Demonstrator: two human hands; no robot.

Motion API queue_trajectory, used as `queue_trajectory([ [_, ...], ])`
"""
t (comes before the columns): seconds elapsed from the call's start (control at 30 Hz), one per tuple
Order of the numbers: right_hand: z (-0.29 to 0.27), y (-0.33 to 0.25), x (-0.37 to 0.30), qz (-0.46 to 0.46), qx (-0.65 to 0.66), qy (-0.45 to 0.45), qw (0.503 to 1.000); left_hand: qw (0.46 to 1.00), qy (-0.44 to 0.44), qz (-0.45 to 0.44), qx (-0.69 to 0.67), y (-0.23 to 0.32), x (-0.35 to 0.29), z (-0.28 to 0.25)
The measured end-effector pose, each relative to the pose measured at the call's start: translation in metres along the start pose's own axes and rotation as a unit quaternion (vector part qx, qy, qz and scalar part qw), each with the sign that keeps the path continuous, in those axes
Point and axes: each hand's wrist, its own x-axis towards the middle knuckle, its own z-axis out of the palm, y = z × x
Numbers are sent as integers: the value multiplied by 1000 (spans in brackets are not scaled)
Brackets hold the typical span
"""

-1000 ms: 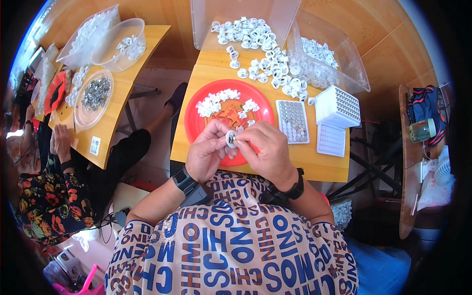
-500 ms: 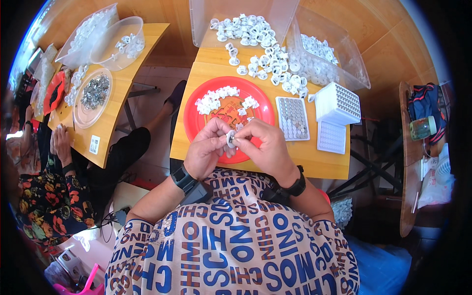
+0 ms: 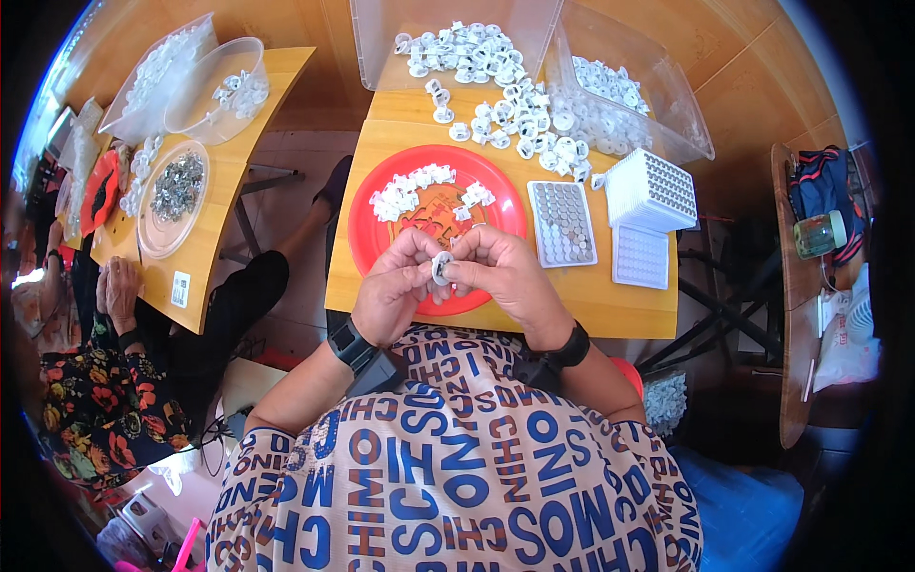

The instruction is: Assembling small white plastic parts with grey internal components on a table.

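Note:
A small round white plastic part [image 3: 441,268] is pinched between both hands, above the near edge of a red round tray [image 3: 508,181]. My left hand [image 3: 393,286] grips it from the left, thumb and fingers closed. From the other side, the thumb and fingers of my right hand [image 3: 510,286] press on its face; anything small under those fingertips is hidden. On the tray lie a heap of small white plastic pieces [image 3: 408,194] and a smaller cluster [image 3: 475,197]. Right of the tray sits a white tray of round silver button cells [image 3: 563,224].
Stacked white trays [image 3: 650,191] stand at the table's right, beside a white grid tray [image 3: 640,255]. White round parts [image 3: 519,114] spread across the back near clear bins [image 3: 658,129]. At left, a co-worker's hand [image 3: 119,291] rests by another table with a dish of metal pieces [image 3: 178,186].
The view has shifted slightly, so the table sits a little further left. My right fingers have moved from the white part's edge onto its face; both hands still hold it.

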Motion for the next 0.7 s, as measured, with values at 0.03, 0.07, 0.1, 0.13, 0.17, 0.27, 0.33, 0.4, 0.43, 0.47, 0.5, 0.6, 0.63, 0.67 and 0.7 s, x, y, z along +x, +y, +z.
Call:
queue_trajectory([
  [0.03, 0, 2, 1, 0, 0, 0, 1000, 1000, 2, -3, -1, -1, 0, -1],
  [0.07, -1, 5, 1, -2, 2, 7, 1000, 1000, 3, -6, -2, -1, 0, -1],
  [0.1, -1, 7, 1, -3, 5, 14, 1000, 1000, 2, -6, -1, -1, 1, -1],
  [0.13, -2, 9, 3, -5, 5, 15, 1000, 1000, 5, -6, 1, -1, 1, 0],
  [0.17, -3, 10, 4, -4, -4, 15, 1000, 1000, 9, -7, 1, -2, 1, 0],
  [0.27, -2, 11, 4, -3, -12, 15, 1000, 1000, 11, -4, -4, -4, 0, -4],
  [0.33, -1, 10, 4, -3, -9, 14, 1000, 1000, 17, -6, -4, -4, 0, -2],
  [0.4, 0, 7, 3, -4, 2, 6, 1000, 1000, 22, -9, -6, -3, 0, -1],
  [0.43, 0, 7, 3, -4, 2, 6, 1000, 1000, 24, -15, -13, -2, 1, -1],
  [0.47, 0, 8, 3, -2, 0, 7, 1000, 999, 26, -21, -21, -2, 2, -2],
  [0.5, 0, 8, 3, 0, -2, 8, 1000, 999, 26, -20, -21, -2, 2, -1],
  [0.6, 1, 6, 2, -1, 12, 0, 1000, 999, 34, -18, -29, -1, 2, 0],
  [0.63, 2, 6, 2, 0, 12, 0, 1000, 999, 33, -19, -28, -1, 2, 0],
  [0.67, 2, 7, 2, 1, 15, 4, 1000, 999, 31, -18, -27, -1, 2, -1],
  [0.7, 2, 8, 2, 2, 18, 9, 1000, 999, 31, -18, -28, -1, 1, 0],
])
